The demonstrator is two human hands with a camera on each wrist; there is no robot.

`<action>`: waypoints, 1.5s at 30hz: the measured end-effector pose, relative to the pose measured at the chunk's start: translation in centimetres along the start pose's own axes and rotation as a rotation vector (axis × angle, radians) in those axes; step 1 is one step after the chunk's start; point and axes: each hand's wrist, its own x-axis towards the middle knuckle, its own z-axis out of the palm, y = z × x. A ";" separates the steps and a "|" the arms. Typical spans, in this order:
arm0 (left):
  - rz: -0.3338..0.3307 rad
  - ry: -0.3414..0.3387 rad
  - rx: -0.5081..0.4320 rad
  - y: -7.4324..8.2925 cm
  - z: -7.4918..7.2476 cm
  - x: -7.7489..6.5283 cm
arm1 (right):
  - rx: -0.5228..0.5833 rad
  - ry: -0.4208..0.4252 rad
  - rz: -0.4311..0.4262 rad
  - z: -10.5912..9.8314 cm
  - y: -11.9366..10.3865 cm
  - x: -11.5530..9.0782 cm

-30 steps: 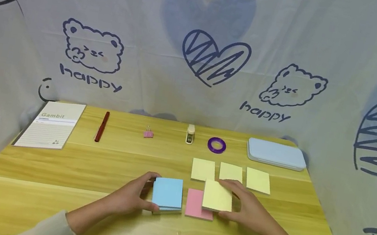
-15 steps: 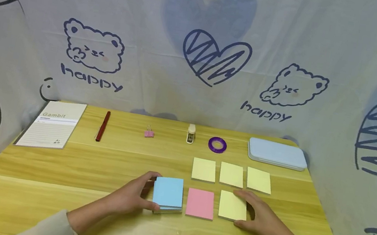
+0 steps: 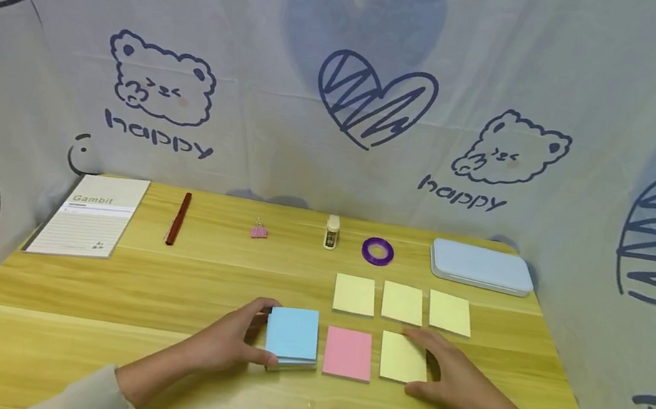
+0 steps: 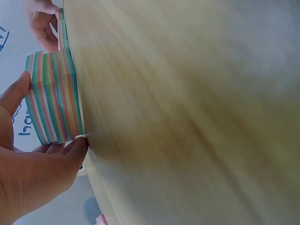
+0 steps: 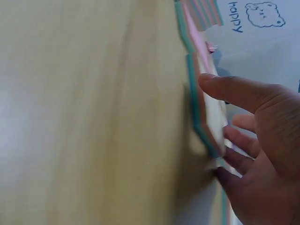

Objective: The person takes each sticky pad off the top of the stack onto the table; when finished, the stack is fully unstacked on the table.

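Note:
My left hand [image 3: 224, 338] grips a tall stack of sticky note pads [image 3: 292, 334], thumb at the near side and fingers at the far side. Its top sheet is blue; the left wrist view shows many-coloured stripes along its edges [image 4: 54, 101]. On the right, my right hand [image 3: 461, 380] holds a thin yellow-topped sticky note pad [image 3: 401, 358] by its near and far edges, down at the table. A pink-topped sticky note pad [image 3: 348, 354] lies between the two hands, untouched.
Behind lies a row of yellow-topped pads [image 3: 402, 303]. Farther back are a notebook [image 3: 91, 216], a red pen [image 3: 179, 219], a pink binder clip [image 3: 259, 230], a small white bottle [image 3: 332, 233], a purple tape roll [image 3: 378, 251] and a light-blue case [image 3: 482, 266]. Printed cloth surrounds the wooden table.
My right hand has brought the yellow pad from over the pink pad rightward and down to the table beside it, fully uncovering the pink one. The left hand stays with its stack.

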 end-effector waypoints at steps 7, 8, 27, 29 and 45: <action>0.002 -0.008 0.005 -0.2 -0.1 -0.1 | -0.024 -0.003 -0.032 -1.4 -2.1 1.5; 0.005 -0.010 0.004 -0.2 -0.1 -0.1 | -0.017 -0.003 -0.046 -1.6 -2.5 1.8; 0.077 -0.019 0.067 -0.2 -0.1 -0.1 | 0.136 -0.159 -0.152 2.2 -10.1 9.0; 0.077 -0.018 0.068 -0.1 -0.1 -0.2 | 0.142 -0.163 -0.173 3.0 -10.5 9.5; 0.068 -0.005 0.108 -0.2 0.1 -0.1 | 0.090 -0.202 -0.184 5.9 -11.7 10.7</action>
